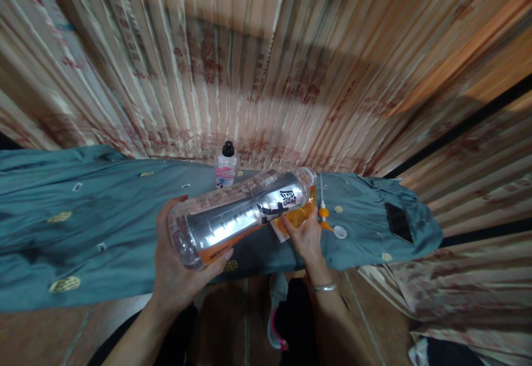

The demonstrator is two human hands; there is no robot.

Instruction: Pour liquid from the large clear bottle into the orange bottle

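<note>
A large clear bottle with a silver and orange label lies tilted in my left hand, whose fingers wrap round its base. Its neck end points right and slightly up, over a bottle of orange liquid. My right hand grips that orange bottle, which is partly hidden behind the big one. Just right of it, an orange and white pump top lies on the cloth beside a small white cap. A small clear bottle with a black cap stands behind the big bottle.
A green-blue cloth covers the long narrow surface. Near its right end lies a dark phone. Patterned curtains hang behind. Black bars cross at the right. Below are the tiled floor and a shoe.
</note>
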